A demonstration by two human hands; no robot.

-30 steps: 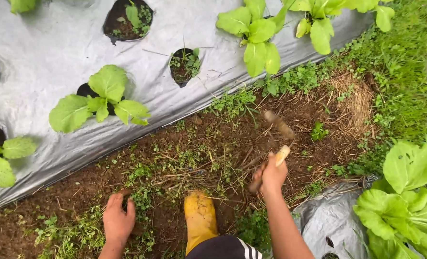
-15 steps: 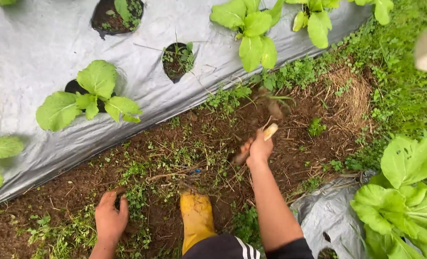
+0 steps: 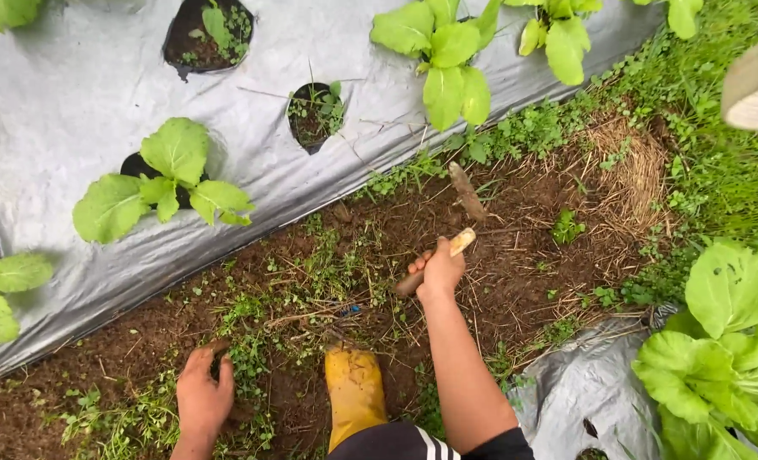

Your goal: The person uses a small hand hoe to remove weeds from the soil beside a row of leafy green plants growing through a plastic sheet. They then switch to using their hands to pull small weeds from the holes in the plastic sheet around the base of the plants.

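The plastic sheet [image 3: 72,94] over the bed is silver-grey, with round black holes; the leafy plants [image 3: 170,175] growing through it are bright light green; the soil [image 3: 524,281] of the furrow is dark reddish brown, flecked with small green weeds [image 3: 328,273] and pale straw-yellow dry grass [image 3: 630,170]. The boot [image 3: 355,393] is mustard yellow; the tool handle [image 3: 460,244] is pale tan wood; the trouser leg [image 3: 413,443] is black with white stripes.
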